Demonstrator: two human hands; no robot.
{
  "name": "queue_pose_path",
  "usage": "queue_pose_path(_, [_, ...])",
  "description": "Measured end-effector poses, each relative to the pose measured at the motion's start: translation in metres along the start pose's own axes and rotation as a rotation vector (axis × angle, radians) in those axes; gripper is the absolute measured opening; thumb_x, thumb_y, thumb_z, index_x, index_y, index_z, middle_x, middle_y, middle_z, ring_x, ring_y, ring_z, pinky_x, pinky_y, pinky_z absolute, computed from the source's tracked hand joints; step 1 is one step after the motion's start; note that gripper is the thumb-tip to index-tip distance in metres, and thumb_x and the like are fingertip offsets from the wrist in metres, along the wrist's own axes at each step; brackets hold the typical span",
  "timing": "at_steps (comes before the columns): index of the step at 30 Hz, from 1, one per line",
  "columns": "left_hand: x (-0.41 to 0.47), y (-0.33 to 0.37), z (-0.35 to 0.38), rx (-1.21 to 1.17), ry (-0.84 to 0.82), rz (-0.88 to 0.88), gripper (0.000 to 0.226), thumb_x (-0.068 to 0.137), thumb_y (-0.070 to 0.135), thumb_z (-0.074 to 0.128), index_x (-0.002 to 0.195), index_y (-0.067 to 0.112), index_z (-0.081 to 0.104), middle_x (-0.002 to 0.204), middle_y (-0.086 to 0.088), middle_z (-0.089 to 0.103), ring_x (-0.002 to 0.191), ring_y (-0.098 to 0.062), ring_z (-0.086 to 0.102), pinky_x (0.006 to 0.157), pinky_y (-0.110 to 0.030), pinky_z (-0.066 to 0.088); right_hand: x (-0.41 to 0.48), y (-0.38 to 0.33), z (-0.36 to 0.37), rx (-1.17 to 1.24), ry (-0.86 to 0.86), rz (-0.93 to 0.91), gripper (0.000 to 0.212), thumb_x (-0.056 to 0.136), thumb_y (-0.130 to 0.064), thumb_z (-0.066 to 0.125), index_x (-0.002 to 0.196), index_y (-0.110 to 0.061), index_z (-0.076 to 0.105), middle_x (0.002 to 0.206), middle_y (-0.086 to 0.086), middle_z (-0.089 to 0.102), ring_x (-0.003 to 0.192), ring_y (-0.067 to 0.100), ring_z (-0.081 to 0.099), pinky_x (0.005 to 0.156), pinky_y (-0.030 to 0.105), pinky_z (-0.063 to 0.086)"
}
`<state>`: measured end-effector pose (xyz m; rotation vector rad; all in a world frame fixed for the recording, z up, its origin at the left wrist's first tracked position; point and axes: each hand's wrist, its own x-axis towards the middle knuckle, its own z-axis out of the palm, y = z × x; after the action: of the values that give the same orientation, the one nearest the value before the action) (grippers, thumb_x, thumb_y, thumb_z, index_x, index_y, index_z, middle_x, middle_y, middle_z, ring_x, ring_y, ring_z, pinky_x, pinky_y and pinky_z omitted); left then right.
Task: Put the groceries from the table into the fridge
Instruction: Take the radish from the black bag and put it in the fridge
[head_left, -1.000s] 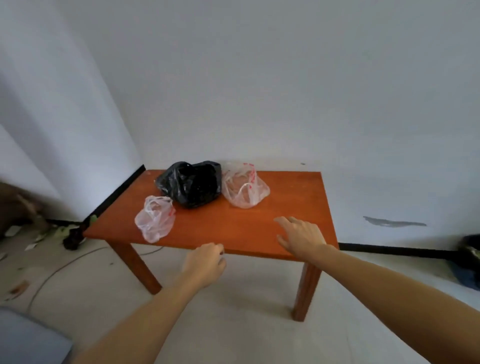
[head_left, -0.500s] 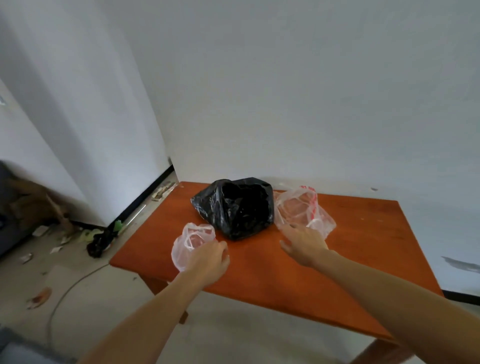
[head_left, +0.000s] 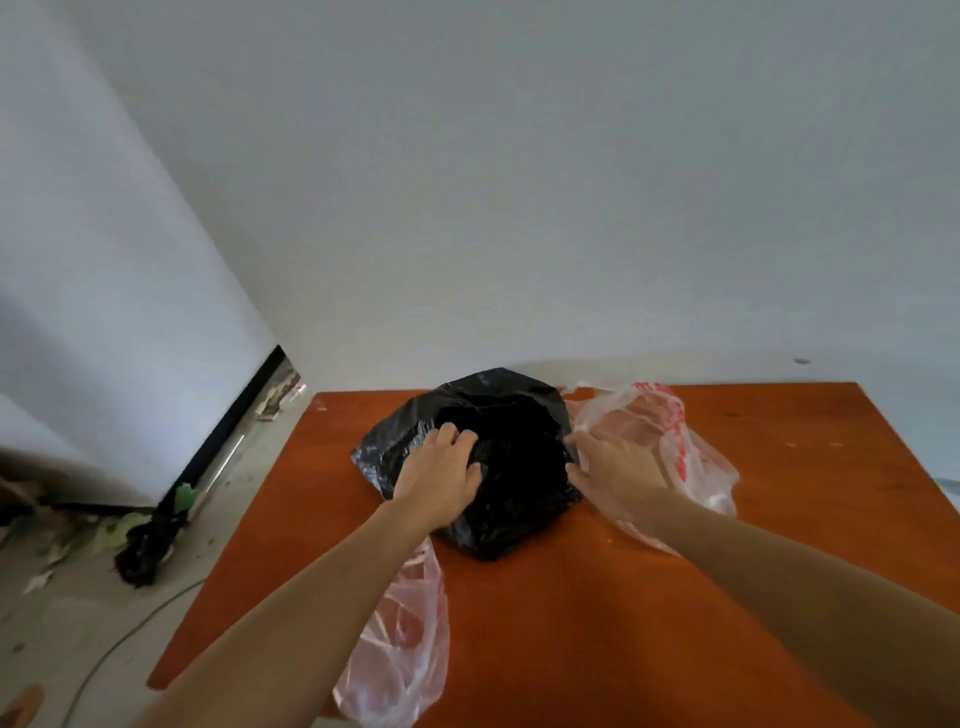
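- The plain white wall (head_left: 519, 182) filled the upper half of the view, meeting a second white wall at the left corner.
- A flat orange-brown wooden table (head_left: 675, 597) stood against that wall, and all three bags lay on it.
- A crumpled black plastic bag (head_left: 514, 467) sat at the middle of the far part of the table, between the two hands.
- A thin clear plastic bag with red print (head_left: 691, 452) lay just right of the black plastic bag, touching it, partly behind the right wrist.
- A smaller clear pinkish plastic bag (head_left: 400, 660) lay at the near left edge of the table, partly under the left forearm.
- The left hand (head_left: 441, 478) rested on the black bag's upper left side; its fingers (head_left: 452, 434) were curled into the plastic, gripping a fold near the top.
- The right hand (head_left: 615, 475) lay against the black bag's right flank, in the gap beside the red-printed bag; its fingers (head_left: 582, 441) were fairly straight and spread, pressed on the plastic without closing round it.
- On the grey floor (head_left: 78, 623) to the left lay a dark crumpled lump (head_left: 143, 551), paper scraps and a thin cable (head_left: 119, 649).
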<state>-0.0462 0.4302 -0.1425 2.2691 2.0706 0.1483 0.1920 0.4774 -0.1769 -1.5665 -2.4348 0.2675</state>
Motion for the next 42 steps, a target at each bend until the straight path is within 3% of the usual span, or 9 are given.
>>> queue_pose_path(8, [0.151,-0.072,0.029,-0.091,-0.107,-0.004,0.044,0.101,0.035,0.035,0.142,0.02,0.038,0.146,-0.003,0.039,0.136,-0.023,0.032,0.109,-0.043,0.031,0.109,0.0,0.061,0.122,-0.043,0.069,0.042,0.097,-0.042,0.045,0.136,-0.026,0.044,0.122,-0.003,0.056,0.101,0.019,0.062,0.069,0.037,0.054])
queue_pose_path(11, [0.17,-0.088,0.047,-0.124,-0.298,0.002,0.047,0.101,0.046,0.026,0.142,0.025,0.038,0.13,-0.005,0.057,0.126,-0.026,0.047,0.103,-0.046,0.034,0.134,-0.009,0.072,0.107,-0.079,0.038,0.042,0.097,-0.041,0.044,0.136,-0.027,0.045,0.125,-0.004,0.055,0.106,0.019,0.06,0.072,0.035,0.053])
queue_pose_path(14, [0.171,-0.113,0.061,-0.019,-0.404,0.06,0.05,0.101,0.051,0.019,0.091,0.023,0.06,0.081,-0.002,0.066,0.081,-0.025,0.061,0.087,-0.043,0.04,0.16,-0.026,0.079,0.053,-0.066,-0.021,0.039,0.096,-0.038,0.045,0.133,-0.025,0.049,0.125,-0.002,0.054,0.111,0.02,0.056,0.076,0.035,0.049])
queue_pose_path(17, [0.165,-0.151,0.065,0.134,-0.422,0.138,0.051,0.101,0.047,0.029,0.063,0.02,0.049,0.056,0.004,0.048,0.055,-0.016,0.047,0.082,-0.039,0.042,0.186,-0.05,0.09,-0.032,-0.07,-0.169,0.033,0.095,-0.035,0.048,0.123,-0.021,0.058,0.12,0.002,0.056,0.113,0.023,0.052,0.075,0.037,0.051])
queue_pose_path(23, [0.155,-0.238,0.065,0.322,-0.456,0.234,0.019,0.094,0.035,0.051,0.106,0.021,0.055,0.093,0.0,0.067,0.094,-0.023,0.061,0.099,-0.038,0.034,0.236,-0.103,0.12,-0.314,-0.361,-0.326,0.031,0.087,-0.042,0.053,0.111,-0.028,0.068,0.144,0.006,0.04,0.141,0.031,0.019,0.105,0.049,0.029])
queue_pose_path(27, [0.157,-0.275,0.082,0.308,-0.483,0.146,0.06,0.087,0.018,0.057,0.14,0.019,0.028,0.129,-0.009,0.048,0.114,-0.033,0.051,0.099,-0.044,0.035,0.279,-0.119,0.137,-0.328,-0.455,-0.192,0.052,0.087,-0.034,0.056,0.137,-0.024,0.046,0.154,0.01,0.024,0.143,0.031,0.015,0.106,0.054,0.028])
queue_pose_path(34, [0.173,-0.296,0.119,-0.16,-0.514,-0.184,0.067,0.093,0.058,0.038,0.146,0.021,0.021,0.141,-0.015,0.038,0.119,-0.04,0.047,0.097,-0.051,0.038,0.339,-0.138,0.177,-0.177,-0.493,0.078,0.064,0.089,-0.034,0.053,0.146,-0.019,0.027,0.156,0.007,0.02,0.141,0.031,0.02,0.104,0.058,0.031])
queue_pose_path(37, [0.174,-0.29,0.136,-0.136,-0.601,-0.24,0.094,0.079,0.08,0.038,0.149,0.024,0.013,0.148,-0.016,0.032,0.128,-0.042,0.04,0.101,-0.056,0.034,0.347,-0.137,0.198,-0.078,-0.522,0.174,0.055,0.095,-0.037,0.041,0.146,-0.022,0.029,0.159,0.0,0.012,0.146,0.025,0.005,0.106,0.061,0.027])
queue_pose_path(42, [0.171,-0.296,0.156,-0.132,-0.514,-0.145,0.095,0.082,0.068,0.051,0.15,0.018,0.009,0.145,-0.011,0.038,0.129,-0.036,0.039,0.102,-0.049,0.038,0.344,-0.119,0.199,-0.146,-0.624,0.068,0.087,0.075,-0.05,0.066,0.148,-0.027,0.025,0.16,-0.004,0.005,0.147,0.021,-0.002,0.107,0.058,0.03])
